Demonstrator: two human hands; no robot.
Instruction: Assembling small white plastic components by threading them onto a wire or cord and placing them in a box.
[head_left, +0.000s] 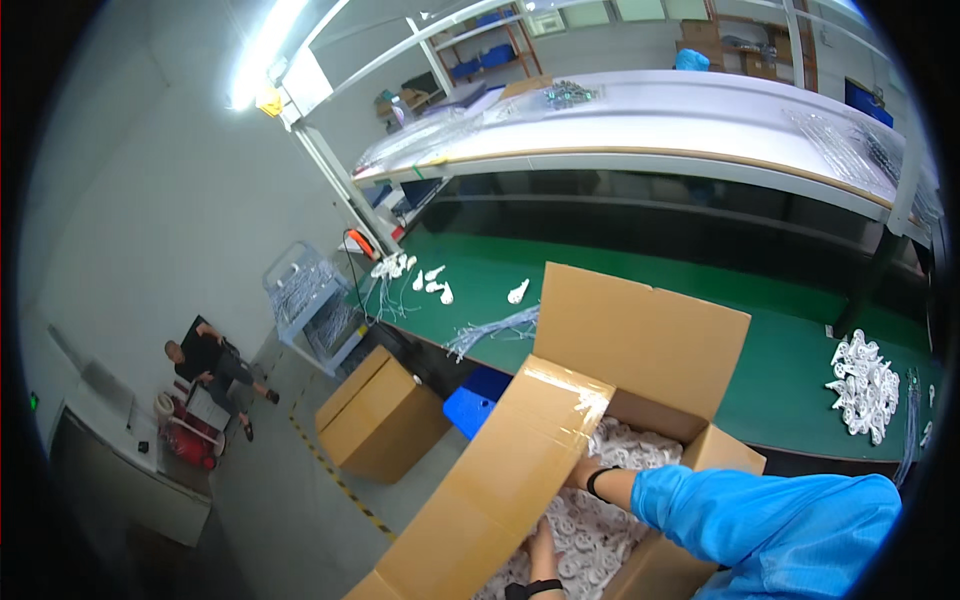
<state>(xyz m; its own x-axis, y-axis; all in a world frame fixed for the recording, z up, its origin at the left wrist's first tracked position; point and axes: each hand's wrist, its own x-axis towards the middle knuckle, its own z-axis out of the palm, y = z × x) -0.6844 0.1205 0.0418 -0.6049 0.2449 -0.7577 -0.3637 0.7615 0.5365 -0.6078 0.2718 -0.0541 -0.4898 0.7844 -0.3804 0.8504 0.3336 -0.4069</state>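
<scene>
In front of me stands an open cardboard box (640,575) filled with small white plastic parts (590,530), each with a rounded end. Both hands are inside it, close to its left wall, beneath the raised left flap (500,470). My right hand (580,472) reaches in from a blue sleeve with a black band at the wrist; the flap's edge hides its fingers. Nearer to me, my left hand (543,545) is over the white parts, also with a black wristband. Its fingers are mostly hidden, so what either hand grips does not show.
Behind the box runs a green workbench (780,330) with a pile of white parts (862,388) at right and bundled grey strands (495,330) at left. A closed carton (380,415), a blue bin (475,400) and a trolley (315,300) stand left. A person (215,365) sits farther off.
</scene>
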